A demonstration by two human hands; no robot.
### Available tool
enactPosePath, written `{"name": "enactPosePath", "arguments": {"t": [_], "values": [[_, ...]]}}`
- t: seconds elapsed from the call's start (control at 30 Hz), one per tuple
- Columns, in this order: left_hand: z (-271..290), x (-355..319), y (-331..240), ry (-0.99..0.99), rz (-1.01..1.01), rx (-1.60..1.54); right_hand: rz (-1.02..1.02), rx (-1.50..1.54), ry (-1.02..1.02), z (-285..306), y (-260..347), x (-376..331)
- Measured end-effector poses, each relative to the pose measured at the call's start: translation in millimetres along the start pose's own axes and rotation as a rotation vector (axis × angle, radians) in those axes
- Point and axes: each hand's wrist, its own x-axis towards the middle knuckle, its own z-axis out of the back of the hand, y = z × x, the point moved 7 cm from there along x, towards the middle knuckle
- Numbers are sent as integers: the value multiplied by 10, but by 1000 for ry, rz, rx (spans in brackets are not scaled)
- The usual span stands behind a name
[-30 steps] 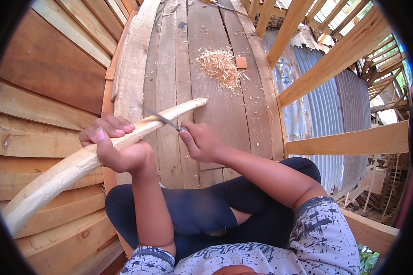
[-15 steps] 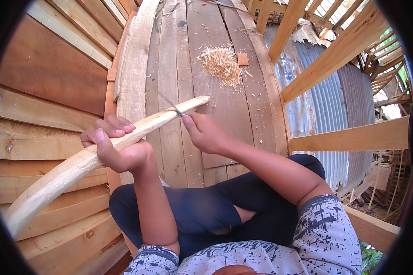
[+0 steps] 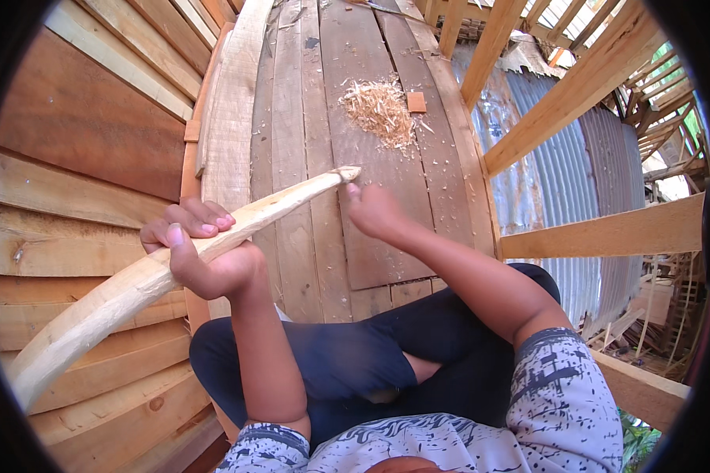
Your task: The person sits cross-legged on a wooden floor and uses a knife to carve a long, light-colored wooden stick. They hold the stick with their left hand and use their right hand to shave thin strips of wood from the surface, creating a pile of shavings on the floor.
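Nearer the person than the shavings pile (image 3: 379, 110), the pale pole (image 3: 285, 200) slants up toward it. Left of the pile, the left hand (image 3: 205, 276) grips the pole; just below the pile, the right hand (image 3: 375, 213) curls around a barely visible blade (image 3: 345, 175). Tip shaving seems underway; another stroke would need a steady hold.

That long pole (image 3: 280, 204) is bare pale wood, kinda bowed, fattest at the left end and skinnying down to a stubby tip on the right. It's held up on a slant. Knife's (image 3: 341, 176) right by the tip, just a thin dark sliver showing.
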Motion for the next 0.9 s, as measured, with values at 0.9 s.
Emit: {"name": "enactPosePath", "arguments": {"t": [0.9], "values": [[-50,20,39,123,9,-75,-54,-16,-58,21,-17,21]]}}
